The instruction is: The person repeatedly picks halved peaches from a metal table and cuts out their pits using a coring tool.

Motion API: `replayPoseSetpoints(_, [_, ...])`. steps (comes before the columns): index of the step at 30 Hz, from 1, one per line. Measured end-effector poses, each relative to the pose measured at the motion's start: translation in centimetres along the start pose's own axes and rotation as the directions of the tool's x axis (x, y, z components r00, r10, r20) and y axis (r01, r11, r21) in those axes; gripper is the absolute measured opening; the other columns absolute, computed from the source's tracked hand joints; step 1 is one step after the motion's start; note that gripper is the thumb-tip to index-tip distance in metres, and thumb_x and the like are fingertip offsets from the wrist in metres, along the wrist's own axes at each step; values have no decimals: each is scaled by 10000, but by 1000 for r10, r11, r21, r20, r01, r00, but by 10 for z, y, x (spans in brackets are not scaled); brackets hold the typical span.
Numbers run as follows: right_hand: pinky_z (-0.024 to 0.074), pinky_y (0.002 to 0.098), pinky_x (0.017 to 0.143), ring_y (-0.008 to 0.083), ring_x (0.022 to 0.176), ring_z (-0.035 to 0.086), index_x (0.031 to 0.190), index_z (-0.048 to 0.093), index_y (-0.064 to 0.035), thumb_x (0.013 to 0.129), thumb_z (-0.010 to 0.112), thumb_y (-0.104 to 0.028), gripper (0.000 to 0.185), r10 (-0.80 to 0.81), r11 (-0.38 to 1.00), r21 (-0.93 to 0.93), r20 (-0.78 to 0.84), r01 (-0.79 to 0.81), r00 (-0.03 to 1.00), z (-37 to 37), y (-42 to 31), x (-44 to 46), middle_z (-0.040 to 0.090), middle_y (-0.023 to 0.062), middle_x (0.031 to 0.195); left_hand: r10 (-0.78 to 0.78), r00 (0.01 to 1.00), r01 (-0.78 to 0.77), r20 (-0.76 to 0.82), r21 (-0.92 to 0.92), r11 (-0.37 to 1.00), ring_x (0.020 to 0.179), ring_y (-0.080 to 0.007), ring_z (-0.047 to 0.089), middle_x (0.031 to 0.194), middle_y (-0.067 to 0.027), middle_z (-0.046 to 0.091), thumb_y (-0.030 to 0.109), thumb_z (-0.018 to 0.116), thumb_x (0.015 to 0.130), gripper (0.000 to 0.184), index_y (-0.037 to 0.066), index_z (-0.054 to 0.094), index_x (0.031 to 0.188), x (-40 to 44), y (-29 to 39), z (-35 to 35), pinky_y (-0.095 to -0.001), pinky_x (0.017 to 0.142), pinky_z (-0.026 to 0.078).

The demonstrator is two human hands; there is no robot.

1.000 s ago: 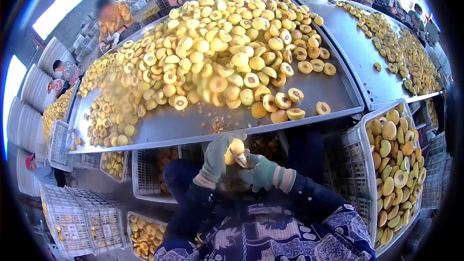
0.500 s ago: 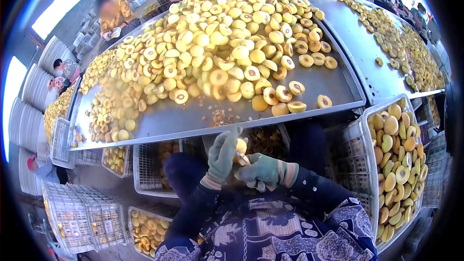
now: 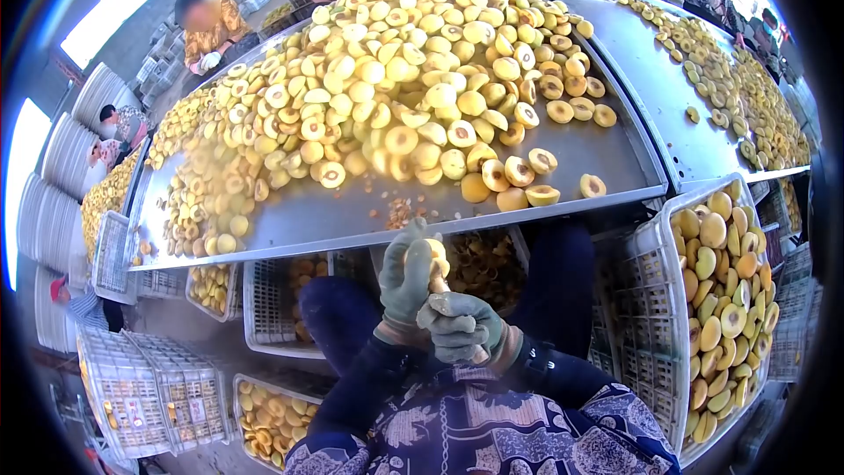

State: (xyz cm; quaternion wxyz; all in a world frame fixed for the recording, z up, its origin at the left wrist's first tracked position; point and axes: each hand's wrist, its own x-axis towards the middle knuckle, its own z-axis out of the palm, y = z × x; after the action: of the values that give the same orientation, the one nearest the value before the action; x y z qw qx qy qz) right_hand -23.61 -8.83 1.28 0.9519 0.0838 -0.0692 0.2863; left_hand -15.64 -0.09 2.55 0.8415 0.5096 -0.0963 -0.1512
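My gloved left hand (image 3: 404, 286) is upright in front of my chest, its fingers closed round a yellow peach piece (image 3: 437, 257). My gloved right hand (image 3: 462, 327) presses close beside it, wrapped round a small hand tool whose pale handle end (image 3: 480, 354) sticks out below the fist. The tool's working end meets the peach and is mostly hidden by my fingers. Beyond my hands, a large heap of halved yellow peaches (image 3: 360, 79), many with pits showing, lies on a metal table (image 3: 334, 220).
Small pit scraps (image 3: 400, 211) lie near the table's front edge. At my right stands a plastic crate (image 3: 655, 299) full of peach halves; another crate (image 3: 264, 378) is at lower left. A bin (image 3: 523, 251) sits under the table edge. Several people work around the tables.
My right hand has turned and moved slightly left and down, closer to my left hand; the tool's handle end now shows below it. The peach piece stays in my left hand.
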Motion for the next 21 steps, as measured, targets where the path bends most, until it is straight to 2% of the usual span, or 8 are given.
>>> replayPoseSetpoints(6, [343,175,369,20,409,367,1069,592,38,1012,395,-230,337,-29,999,-29,117,33,993,-6,5,16,470,-79,591,180,966,-163,-186,106,981,663,-141,601,889,-78,621,160,564,940,312,76,541,1239,11,-2,-23,-224,525,478])
replayPoseSetpoints(10, [346,183,384,20,444,386,1062,617,18,1005,427,-228,316,-81,996,-41,-1,80,997,-10,-20,4,494,-73,606,86,863,77,-498,299,951,624,-163,615,980,-86,598,342,600,921,383,80,557,1198,30,57,-99,-224,416,472])
replayPoseSetpoints(12, [390,170,451,17,457,449,1067,604,13,999,454,-259,318,-83,997,-21,-249,80,965,-38,-39,-10,526,-65,604,268,841,73,-470,590,804,742,-161,642,972,-64,617,363,607,905,422,73,562,1207,41,65,-167,-251,482,501])
replayPoseSetpoints(13, [408,175,500,19,455,473,1075,586,6,999,456,-276,320,-68,997,4,-336,73,940,-55,-51,-13,524,-71,595,382,888,39,-256,870,491,842,-243,651,1017,-117,626,348,613,891,418,36,578,1168,48,65,-214,-344,650,533])
replayPoseSetpoints(15, [404,184,436,37,467,511,908,592,-54,969,532,-258,221,-6,974,195,-488,115,873,-65,-71,-9,540,-62,578,307,946,185,-103,951,-249,911,-344,630,1052,-156,634,328,633,867,380,42,607,1116,58,82,-228,-387,812,498])
replayPoseSetpoints(17, [394,204,392,58,459,514,884,594,-58,927,586,-221,168,-268,953,-294,-723,67,637,-60,-74,3,558,-26,598,238,947,-152,216,953,-261,907,-334,637,1043,-196,650,335,641,868,388,9,632,1077,81,81,-213,-389,802,494])
replayPoseSetpoints(19, [392,216,381,85,435,497,872,598,-54,867,636,-175,127,-381,822,-536,-768,-191,515,-67,-70,16,570,15,623,123,973,-186,195,979,-84,907,-304,647,1024,-209,665,342,639,869,390,15,641,1082,111,77,-152,-371,800,492])
replayPoseSetpoints(21, [374,233,372,119,417,468,825,574,-62,829,663,-165,137,-409,676,-661,-704,-326,581,-49,-63,11,545,42,616,1,998,-61,61,988,140,904,-263,656,983,-194,678,360,630,866,391,48,640,1101,143,53,-99,-344,801,492])
